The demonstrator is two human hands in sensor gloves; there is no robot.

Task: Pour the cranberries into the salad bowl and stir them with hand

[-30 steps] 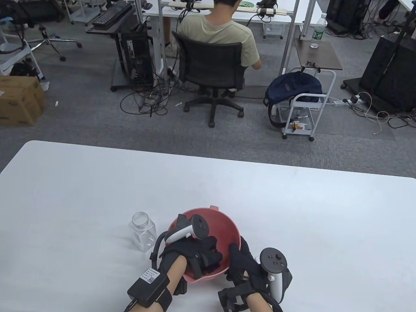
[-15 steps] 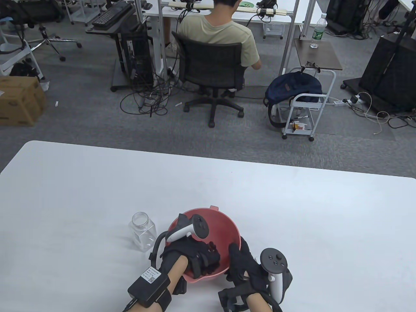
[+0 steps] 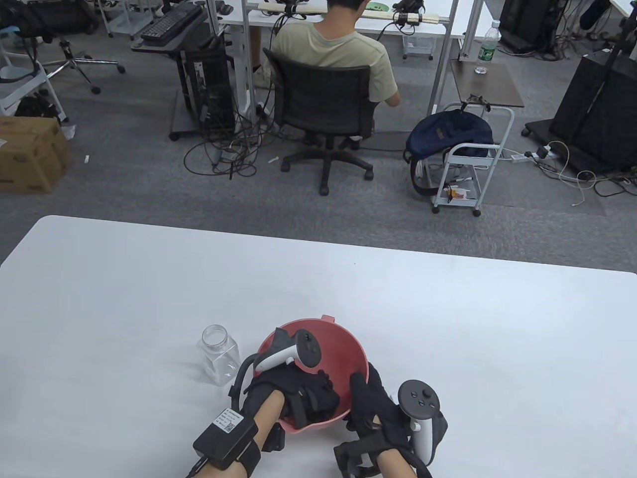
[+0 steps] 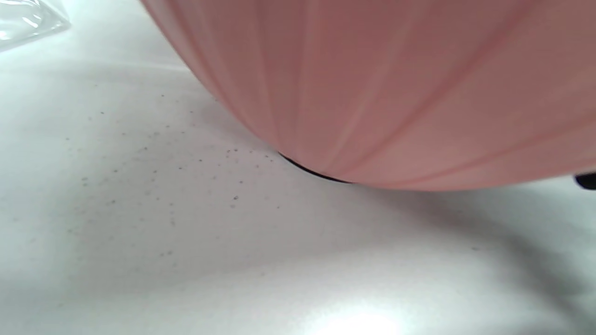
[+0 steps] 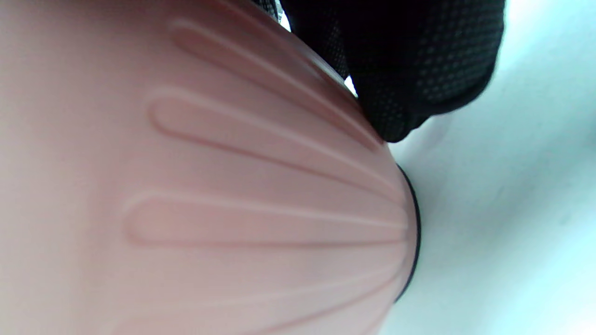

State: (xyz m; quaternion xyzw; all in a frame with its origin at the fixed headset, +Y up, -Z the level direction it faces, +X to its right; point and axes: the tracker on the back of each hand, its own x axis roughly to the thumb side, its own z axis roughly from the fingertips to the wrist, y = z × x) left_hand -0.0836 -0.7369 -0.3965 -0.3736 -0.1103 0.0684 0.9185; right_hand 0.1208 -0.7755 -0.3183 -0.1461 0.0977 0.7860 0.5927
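Left hand [image 3: 303,396] has shifted slightly inside the bowl [image 3: 348,343], fingers curled, stirring; right hand [image 3: 378,403] still grips its rim.

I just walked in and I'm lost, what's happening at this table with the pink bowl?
A person in black sensor gloves is working at a pink bowl on the white table. The left hand is down inside the bowl, apparently stirring; the cranberries themselves are hidden under it. The right hand holds the bowl's rim and outer wall on its right side. A clear jar, open and seemingly empty, stands upright just left of the bowl.
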